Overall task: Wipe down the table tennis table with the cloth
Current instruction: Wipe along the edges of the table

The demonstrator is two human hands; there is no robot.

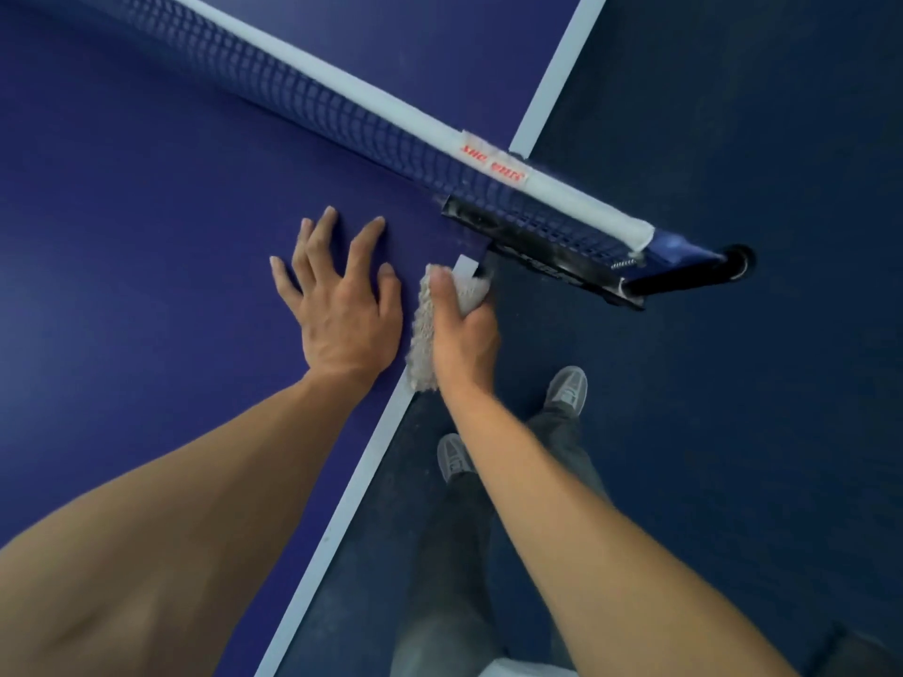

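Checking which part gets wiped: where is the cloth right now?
In the head view, the fuzzy grey cloth is gripped by the right hand on the blue table's white side edge, between the flat left hand and the black net clamp.

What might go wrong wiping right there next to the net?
The cloth, gripped by the right hand, is at the edge of the table beside the black net clamp; it might snag there, or knuckles could bump it. The left hand, flat on the table, may leave fresh smudges.
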